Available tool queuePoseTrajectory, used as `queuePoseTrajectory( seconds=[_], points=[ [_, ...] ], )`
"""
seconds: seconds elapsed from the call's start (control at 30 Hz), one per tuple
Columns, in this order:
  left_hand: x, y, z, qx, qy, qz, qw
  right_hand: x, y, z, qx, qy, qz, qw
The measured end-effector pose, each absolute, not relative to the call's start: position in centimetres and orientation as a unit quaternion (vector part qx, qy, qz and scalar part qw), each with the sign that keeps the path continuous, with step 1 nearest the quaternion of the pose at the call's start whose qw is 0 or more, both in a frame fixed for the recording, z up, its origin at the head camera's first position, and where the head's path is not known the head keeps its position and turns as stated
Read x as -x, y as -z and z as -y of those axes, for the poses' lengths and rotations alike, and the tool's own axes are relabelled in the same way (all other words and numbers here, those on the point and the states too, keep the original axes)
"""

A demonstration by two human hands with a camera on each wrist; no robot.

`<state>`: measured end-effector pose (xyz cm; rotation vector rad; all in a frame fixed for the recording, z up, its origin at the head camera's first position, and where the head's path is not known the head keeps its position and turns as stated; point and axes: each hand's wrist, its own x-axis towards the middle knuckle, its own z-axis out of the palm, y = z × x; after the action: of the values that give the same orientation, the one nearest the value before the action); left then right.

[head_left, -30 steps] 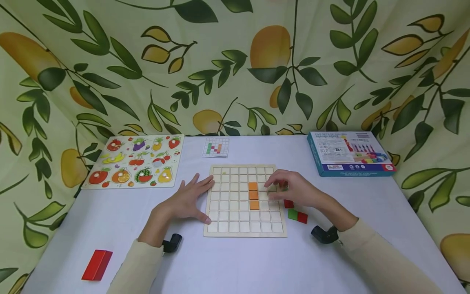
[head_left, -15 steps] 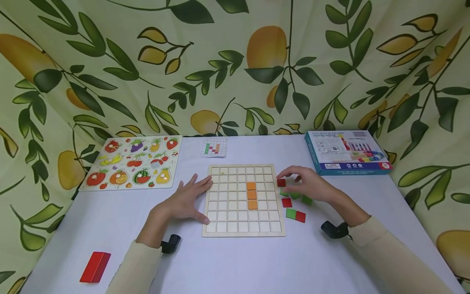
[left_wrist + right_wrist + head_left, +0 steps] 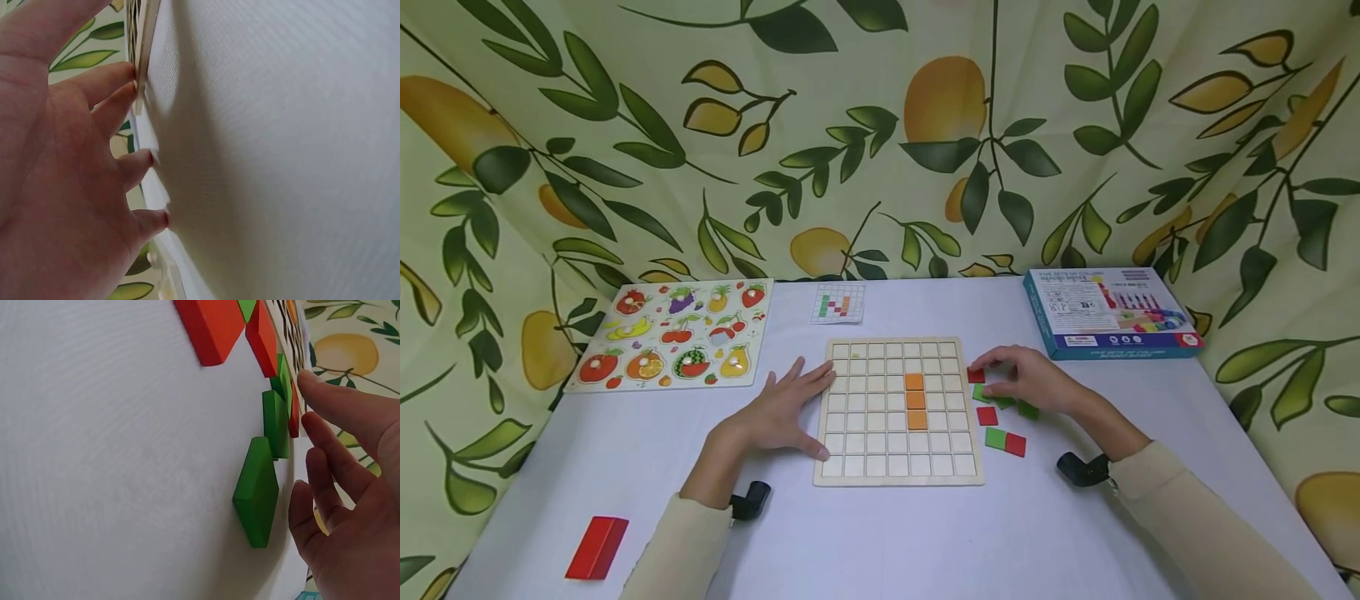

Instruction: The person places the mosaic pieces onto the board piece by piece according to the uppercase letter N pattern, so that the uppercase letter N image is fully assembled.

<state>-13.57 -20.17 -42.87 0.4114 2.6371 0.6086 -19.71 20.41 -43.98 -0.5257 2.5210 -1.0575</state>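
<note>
The left hand [image 3: 778, 414], spread and released, touches the left edge of the board [image 3: 876, 443]. The right hand [image 3: 1028, 380], also released, is over the red and green tiles [image 3: 987, 416], beside the board's right edge.

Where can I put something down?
The white cloth is bare on the near side of the grid board, between both sleeves, and between the fruit puzzle and red block. Right of the board is crowded: red and green tiles by the right hand.
</note>
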Motion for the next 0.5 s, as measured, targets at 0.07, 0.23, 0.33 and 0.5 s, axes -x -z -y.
queuePoseTrajectory(
  seconds=[0.07,0.23,0.33,0.5],
  points=[
    [13.56,42.86,20.15,-0.147,-0.219,-0.944,0.201,19.77,44.13,-20.52,0.188,0.372,-0.891,0.182],
    [13.61,42.99,20.15,-0.150,-0.216,-0.944,0.200,19.91,44.37,-20.70,0.192,0.374,-0.889,0.181],
    [13.61,43.04,20.17,-0.150,-0.214,-0.945,0.197,20.02,44.45,-20.66,0.192,0.379,-0.888,0.174],
    [13.58,43.06,20.15,-0.149,-0.216,-0.945,0.196,20.21,44.61,-20.44,0.189,0.374,-0.893,0.166]
  ],
)
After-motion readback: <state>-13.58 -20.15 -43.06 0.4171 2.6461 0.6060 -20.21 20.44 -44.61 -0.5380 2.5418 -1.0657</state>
